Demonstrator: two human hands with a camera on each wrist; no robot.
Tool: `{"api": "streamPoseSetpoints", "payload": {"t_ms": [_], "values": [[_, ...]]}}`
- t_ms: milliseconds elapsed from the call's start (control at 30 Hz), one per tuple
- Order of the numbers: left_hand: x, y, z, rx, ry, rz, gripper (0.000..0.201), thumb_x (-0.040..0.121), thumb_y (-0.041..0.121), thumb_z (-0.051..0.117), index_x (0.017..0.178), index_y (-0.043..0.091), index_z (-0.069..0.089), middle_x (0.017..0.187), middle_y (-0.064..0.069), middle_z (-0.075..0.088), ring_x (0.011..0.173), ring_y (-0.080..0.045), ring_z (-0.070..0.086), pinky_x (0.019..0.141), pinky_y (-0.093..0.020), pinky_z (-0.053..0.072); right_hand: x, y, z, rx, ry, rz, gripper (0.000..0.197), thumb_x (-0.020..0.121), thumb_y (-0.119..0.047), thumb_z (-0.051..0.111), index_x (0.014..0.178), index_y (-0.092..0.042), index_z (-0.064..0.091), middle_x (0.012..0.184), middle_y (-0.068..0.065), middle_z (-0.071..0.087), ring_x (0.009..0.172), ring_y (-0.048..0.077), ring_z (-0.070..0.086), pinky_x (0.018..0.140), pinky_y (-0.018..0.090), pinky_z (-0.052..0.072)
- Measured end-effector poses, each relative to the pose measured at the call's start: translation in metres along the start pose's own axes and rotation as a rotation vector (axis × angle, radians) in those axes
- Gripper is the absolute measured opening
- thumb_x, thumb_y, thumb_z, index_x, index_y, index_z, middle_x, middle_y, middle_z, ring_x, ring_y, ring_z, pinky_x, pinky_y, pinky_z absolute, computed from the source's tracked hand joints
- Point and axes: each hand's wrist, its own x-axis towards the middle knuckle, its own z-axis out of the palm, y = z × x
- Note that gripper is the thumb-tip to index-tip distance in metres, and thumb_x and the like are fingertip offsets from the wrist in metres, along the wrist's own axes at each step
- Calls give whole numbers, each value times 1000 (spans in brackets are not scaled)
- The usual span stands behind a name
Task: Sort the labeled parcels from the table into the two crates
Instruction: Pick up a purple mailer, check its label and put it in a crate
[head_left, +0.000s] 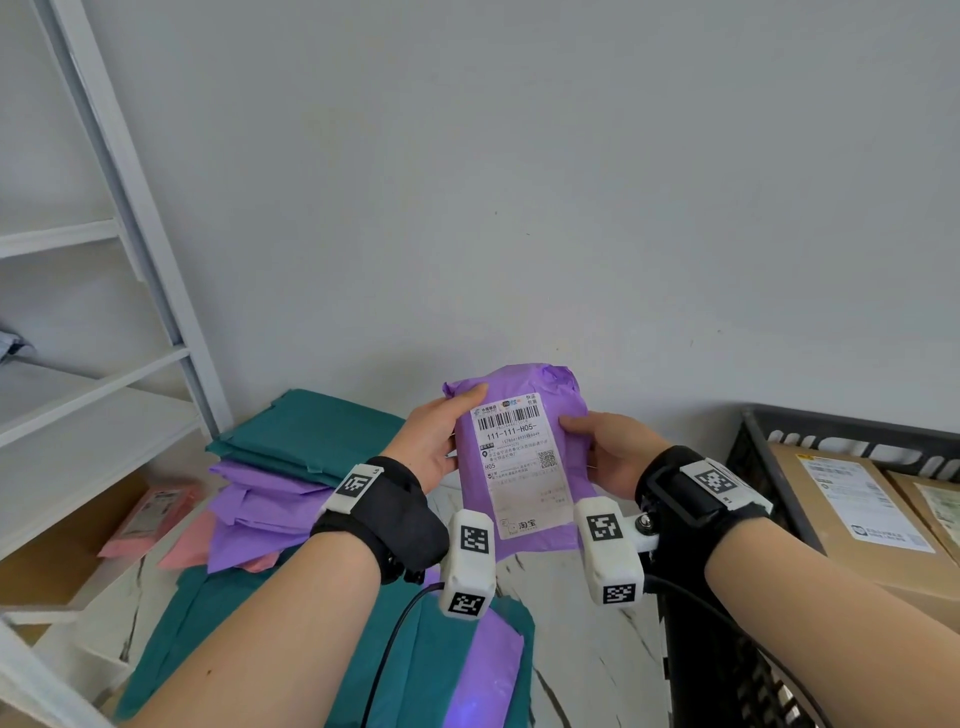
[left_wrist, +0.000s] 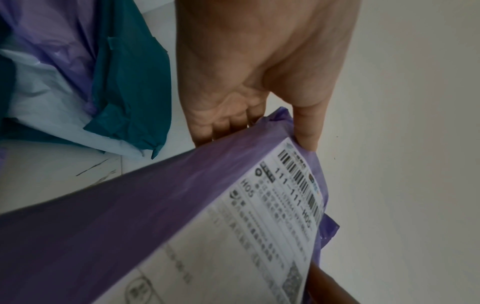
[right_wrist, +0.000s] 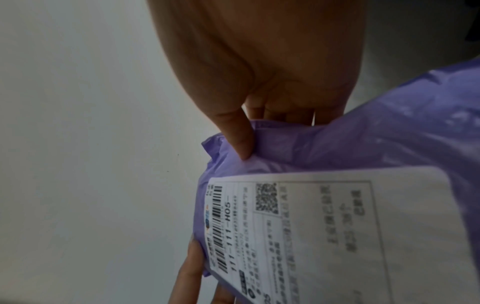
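your left hand (head_left: 434, 439) + right hand (head_left: 613, 452) each grip a side of purple parcel (head_left: 524, 467) | held above tabletop (head_left: 571, 597) | label (head_left: 519, 457) faces you, reads roughly H05 | crate (head_left: 753, 519) at right edge

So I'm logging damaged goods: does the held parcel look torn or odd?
No tear shows. The purple parcel, gripped by left hand and right hand, is crumpled at its top; its label looks intact.

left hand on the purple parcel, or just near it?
Touching. The left wrist view shows the left hand with its thumb on the label side of the purple parcel and its fingers behind it.
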Motion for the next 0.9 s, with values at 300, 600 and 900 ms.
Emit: {"api": "streamPoseSetpoints", "payload": {"t_ms": [300, 600, 900], "values": [[5, 0, 20, -66, -65, 56, 36, 86, 28, 70, 114, 7, 64, 100, -12, 73, 87, -26, 70, 78, -36, 56, -15, 2, -5, 66, -35, -92, 30, 88, -19, 67, 115, -4, 66, 108, 12, 72, 79, 19, 69, 63, 27, 54], [8, -11, 66, -109, -158, 33, 31, 85, 28, 72, 107, 9, 65, 101, -16, 73, 93, -34, 69, 90, -54, 52, -46, 12, -32, 109, -64, -121, 40, 79, -1, 69, 119, 2, 63, 115, 17, 69, 107, 31, 67, 89, 39, 55], [-17, -23, 161, -107, -391, -10, 38, 87, 36, 69, 112, 8, 64, 106, -16, 72, 94, -33, 70, 84, -54, 55, -104, 5, -90, 141, 255, -229, 36, 80, -2, 73, 114, 2, 65, 110, 17, 71, 101, 30, 69, 89, 41, 56]]}}
